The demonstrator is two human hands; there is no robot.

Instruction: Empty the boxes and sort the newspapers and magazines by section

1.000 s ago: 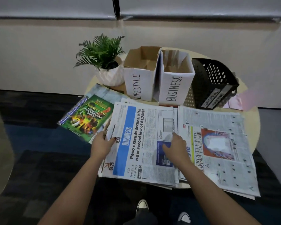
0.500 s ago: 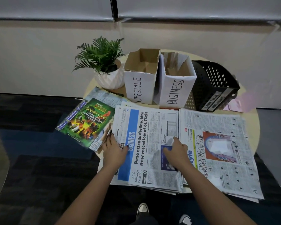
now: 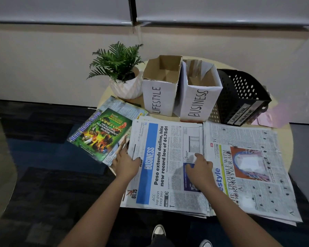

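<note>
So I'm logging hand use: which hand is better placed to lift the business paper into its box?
Probably the left hand: it's at the business paper's free edge. The right hand rests flat mid-page.

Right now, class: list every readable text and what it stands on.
"LIFESTYLE": left cardboard box
"BUSINESS": right cardboard box
"GAMEFOWL MAGAZINE": black bin
"BUSINESS", "Peso extends decline, hits new record low of 61.75:$1": middle newspaper
"GAMEFOWL HEALTH & MANAGEMENT GUIDE": magazine
Body print: too small.

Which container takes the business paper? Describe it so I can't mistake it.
On the round table, behind the newspapers, stand two white boxes and a black basket. Yours is the middle one, the white box hand-lettered BUSINESS; its left neighbour reads LIFESTYLE.
</note>
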